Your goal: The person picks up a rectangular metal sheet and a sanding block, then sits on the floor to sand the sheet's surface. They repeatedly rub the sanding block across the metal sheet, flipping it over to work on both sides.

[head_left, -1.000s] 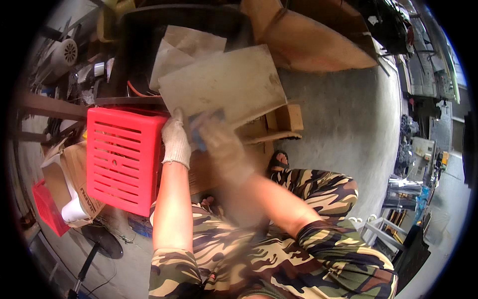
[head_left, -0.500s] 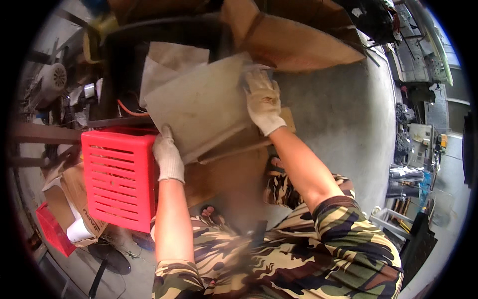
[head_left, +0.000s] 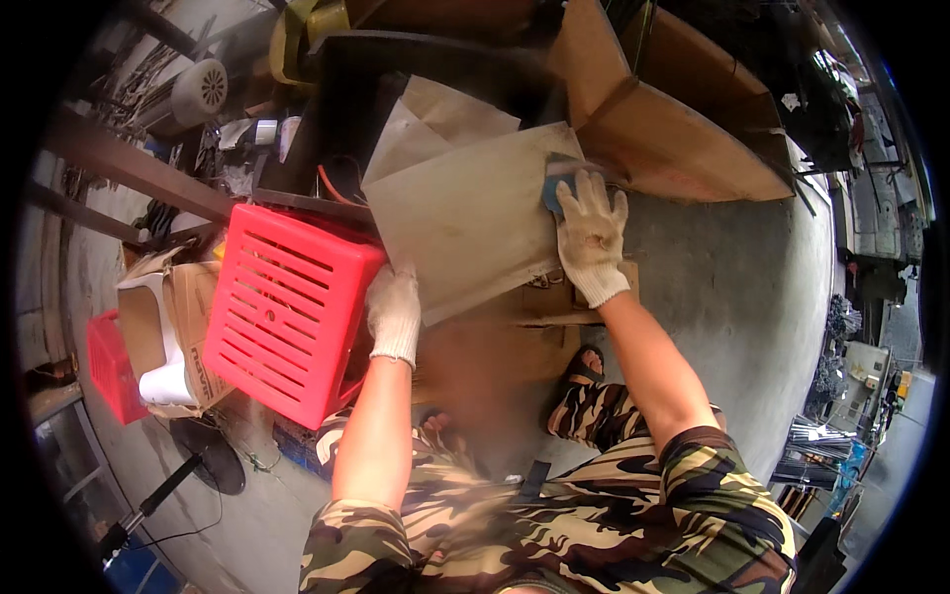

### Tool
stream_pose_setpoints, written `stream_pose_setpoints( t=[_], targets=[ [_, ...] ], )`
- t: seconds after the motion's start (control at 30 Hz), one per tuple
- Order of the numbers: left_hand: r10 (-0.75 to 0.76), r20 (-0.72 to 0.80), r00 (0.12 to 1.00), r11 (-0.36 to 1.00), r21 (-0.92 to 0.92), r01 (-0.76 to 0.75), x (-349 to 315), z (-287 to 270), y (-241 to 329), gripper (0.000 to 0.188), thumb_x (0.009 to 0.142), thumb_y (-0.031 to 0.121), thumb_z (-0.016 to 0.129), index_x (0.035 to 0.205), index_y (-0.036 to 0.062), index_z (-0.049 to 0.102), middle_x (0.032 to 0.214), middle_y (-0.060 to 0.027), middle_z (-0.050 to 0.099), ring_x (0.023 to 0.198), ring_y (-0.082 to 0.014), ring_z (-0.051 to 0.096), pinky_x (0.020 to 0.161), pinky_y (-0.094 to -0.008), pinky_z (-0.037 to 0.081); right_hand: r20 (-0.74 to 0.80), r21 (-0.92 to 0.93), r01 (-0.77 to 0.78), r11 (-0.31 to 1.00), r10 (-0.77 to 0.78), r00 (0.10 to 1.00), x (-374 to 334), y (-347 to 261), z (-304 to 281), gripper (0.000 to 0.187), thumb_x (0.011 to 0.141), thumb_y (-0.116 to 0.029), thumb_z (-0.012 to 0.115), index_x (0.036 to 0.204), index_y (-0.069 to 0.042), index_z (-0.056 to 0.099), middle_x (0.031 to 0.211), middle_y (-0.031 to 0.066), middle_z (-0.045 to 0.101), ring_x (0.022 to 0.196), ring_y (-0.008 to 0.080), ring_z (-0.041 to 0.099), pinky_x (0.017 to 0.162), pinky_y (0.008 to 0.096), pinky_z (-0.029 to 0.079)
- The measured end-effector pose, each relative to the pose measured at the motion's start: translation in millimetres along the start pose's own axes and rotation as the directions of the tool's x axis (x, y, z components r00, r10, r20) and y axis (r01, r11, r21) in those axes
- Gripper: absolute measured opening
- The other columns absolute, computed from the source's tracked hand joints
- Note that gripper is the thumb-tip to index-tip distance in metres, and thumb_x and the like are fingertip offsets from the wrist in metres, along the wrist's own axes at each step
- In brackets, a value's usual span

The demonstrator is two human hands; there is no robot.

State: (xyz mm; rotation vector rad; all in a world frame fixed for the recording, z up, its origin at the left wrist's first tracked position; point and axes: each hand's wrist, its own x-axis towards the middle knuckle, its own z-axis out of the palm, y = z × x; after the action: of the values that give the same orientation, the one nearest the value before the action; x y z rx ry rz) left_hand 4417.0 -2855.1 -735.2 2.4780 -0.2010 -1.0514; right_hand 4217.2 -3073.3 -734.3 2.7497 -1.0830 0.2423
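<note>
A flat grey-beige panel (head_left: 475, 218) lies tilted in front of me, its near edge toward my body. My left hand (head_left: 394, 307), in a whitish knitted glove, is closed at the panel's lower left corner; its fingers are partly hidden. Over the panel's right edge lies my gloved right hand (head_left: 592, 233), its palm soiled brown, fingers bent over a blue, dark-topped pad-like piece (head_left: 554, 193) against the surface. The exact kind of that piece is not clear. Behind the panel rises a folded pale sheet (head_left: 450, 109).
An upturned red slotted plastic stool (head_left: 282, 312) stands left of my left hand. Beyond the panel are a dark open box (head_left: 346, 99) and a brown cardboard flap (head_left: 683, 139). A cardboard carton (head_left: 188, 337) and a black round base (head_left: 213, 455) are at left. Grey floor (head_left: 732, 287) stretches right.
The view has swung, so the scene sits farther right. My right hand has slid down the panel's right edge toward me, and the blue piece shows beside its fingers. My left hand stays at the corner.
</note>
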Motion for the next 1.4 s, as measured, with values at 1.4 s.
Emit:
stream_pose_setpoints(
  t=[1.4],
  targets=[
    [0.255, -0.291, 0.922, 0.760, -0.530, -0.377, -3.8, 53.2, -14.9, 0.042, 0.095, 0.025, 0.072, 0.125, -0.0035, 0.063, 0.119, -0.0220, 0.072, 0.109, -0.0349, 0.068, 0.095, -0.0443, 0.051, -0.209, 0.454, 0.174, 0.874, -0.086, 0.974, 58.0, -15.9, 69.1, 0.047, 0.098, -0.013, 0.052, 0.144, -0.005, 0.054, 0.134, 0.0157, 0.063, 0.129, 0.0339, 0.058, 0.118, 0.0469, 0.038]
  ],
)
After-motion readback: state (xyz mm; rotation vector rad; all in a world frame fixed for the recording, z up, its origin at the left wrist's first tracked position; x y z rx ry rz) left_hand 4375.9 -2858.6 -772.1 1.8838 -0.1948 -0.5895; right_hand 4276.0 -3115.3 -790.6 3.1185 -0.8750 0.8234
